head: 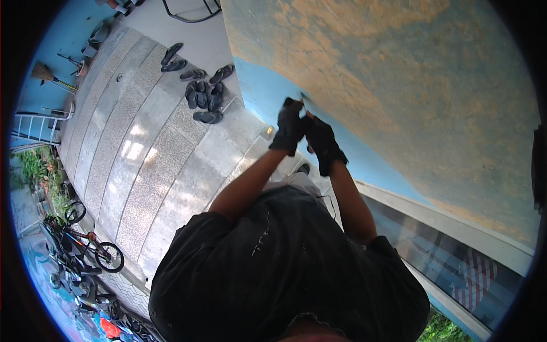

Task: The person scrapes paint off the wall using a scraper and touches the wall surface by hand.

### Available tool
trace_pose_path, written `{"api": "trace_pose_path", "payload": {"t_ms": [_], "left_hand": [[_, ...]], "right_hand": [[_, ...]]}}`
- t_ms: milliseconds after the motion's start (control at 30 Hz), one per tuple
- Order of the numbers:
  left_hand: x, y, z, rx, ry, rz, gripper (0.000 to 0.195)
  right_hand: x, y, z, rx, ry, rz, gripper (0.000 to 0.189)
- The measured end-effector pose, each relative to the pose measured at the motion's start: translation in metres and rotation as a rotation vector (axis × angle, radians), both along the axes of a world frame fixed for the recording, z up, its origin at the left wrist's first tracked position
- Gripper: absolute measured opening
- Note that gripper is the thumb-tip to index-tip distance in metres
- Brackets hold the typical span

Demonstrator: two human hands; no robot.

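Observation:
My left hand (290, 125) and my right hand (323, 139), in black fingerless gloves, are close together before the painted wall (376, 98). Both are closed around a slim hand tool (303, 96), perhaps a scraper. Only its narrow dark tip shows clearly, at the wall beside my left fingertips; the gloves hide most of the rest. The tip lies near the border between a light blue band (267, 87) and a patchy grey-and-tan area of the wall.
A window with a pale sill (444, 218) lies right of me. Several black sandals (203, 94) lie on the tiled floor (171, 149). Far left are a ladder (36, 128), a broom (45, 73), a bicycle (92, 246) and motorcycles (81, 286). A metal frame (192, 13) stands at the top.

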State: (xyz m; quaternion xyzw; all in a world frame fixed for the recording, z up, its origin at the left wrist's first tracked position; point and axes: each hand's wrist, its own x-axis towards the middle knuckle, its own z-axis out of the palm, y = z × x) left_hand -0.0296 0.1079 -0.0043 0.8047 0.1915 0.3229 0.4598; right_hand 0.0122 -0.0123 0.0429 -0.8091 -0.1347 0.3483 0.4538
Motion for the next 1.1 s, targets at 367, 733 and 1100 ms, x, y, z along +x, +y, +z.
{"api": "trace_pose_path", "payload": {"t_ms": [367, 733, 1100], "left_hand": [[-0.013, -0.037, 0.055, -0.103, -0.137, 0.007, 0.024], [-0.010, -0.035, 0.056, -0.057, -0.074, -0.030, 0.026], [-0.005, -0.039, 0.044, 0.004, -0.134, 0.013, 0.027]], "right_hand": [[-0.025, -0.019, 0.041, 0.229, 0.299, -0.227, 0.030], [-0.023, -0.024, 0.037, 0.239, 0.327, -0.273, 0.028], [-0.010, -0.029, 0.044, 0.045, 0.200, -0.141, 0.035]]}}
